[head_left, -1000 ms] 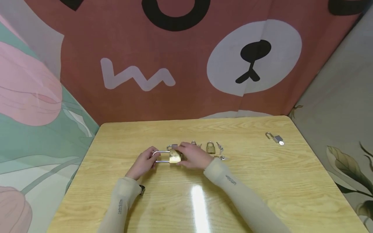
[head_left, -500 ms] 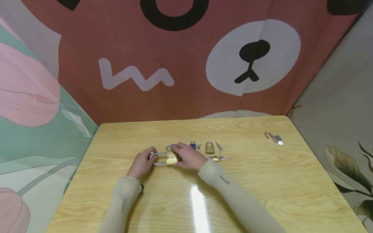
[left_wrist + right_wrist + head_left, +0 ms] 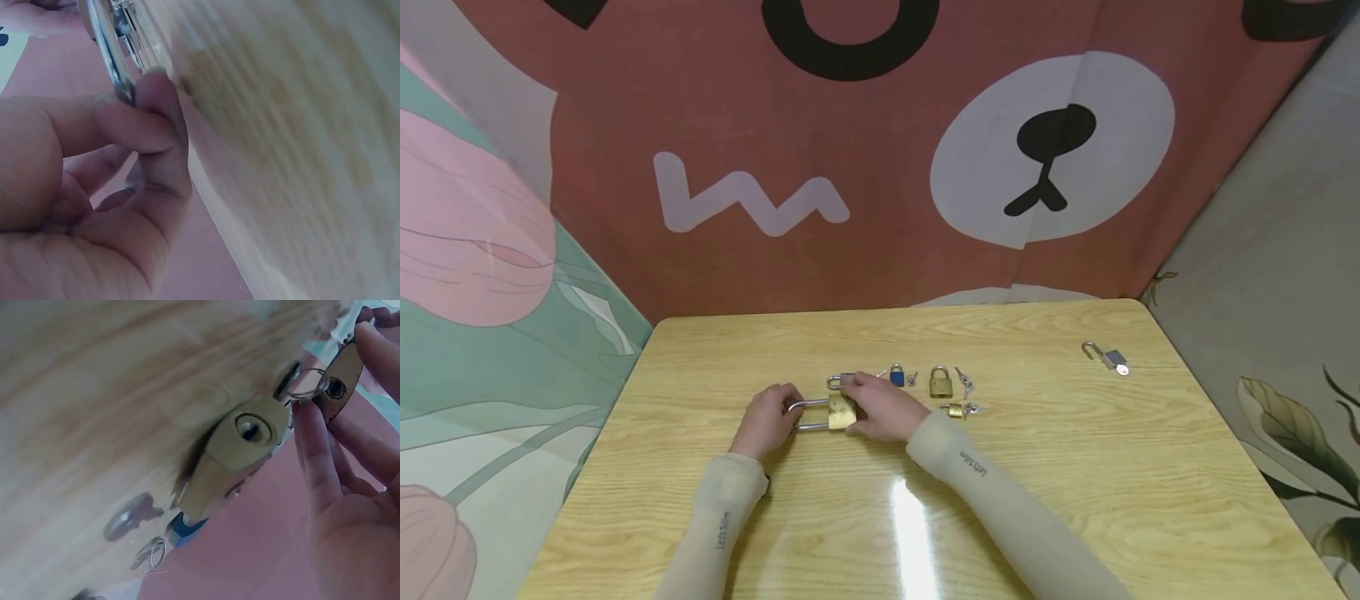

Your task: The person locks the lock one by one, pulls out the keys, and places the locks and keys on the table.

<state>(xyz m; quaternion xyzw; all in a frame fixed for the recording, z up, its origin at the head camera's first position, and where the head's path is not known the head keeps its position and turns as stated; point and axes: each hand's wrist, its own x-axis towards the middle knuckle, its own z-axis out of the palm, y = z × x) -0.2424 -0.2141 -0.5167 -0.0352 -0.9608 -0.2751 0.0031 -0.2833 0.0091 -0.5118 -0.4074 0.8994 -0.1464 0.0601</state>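
Note:
Both hands are on a large brass padlock (image 3: 841, 412) with a long steel shackle, lying sideways low over the wooden table. My left hand (image 3: 767, 419) pinches the curved end of the shackle (image 3: 112, 53) between thumb and fingers. At the other end, my right hand (image 3: 889, 408) holds the brass body by its edges. The right wrist view shows the keyhole face of this padlock body (image 3: 340, 384) between thumb and fingers. Just behind it, a grey padlock (image 3: 846, 381) is partly covered by the right fingers.
Right of the hands are a blue padlock (image 3: 897, 375), a brass padlock (image 3: 941, 383), a small brass padlock (image 3: 955, 411) and loose keys (image 3: 966, 382). An opened grey padlock (image 3: 1114, 359) lies far right on the table (image 3: 1075, 467). A printed cloth (image 3: 850, 275) hangs behind.
Both hands and the large padlock have shifted slightly left and nearer the table's front. The blue padlock and the small brass padlock are now less covered by the right hand and arm.

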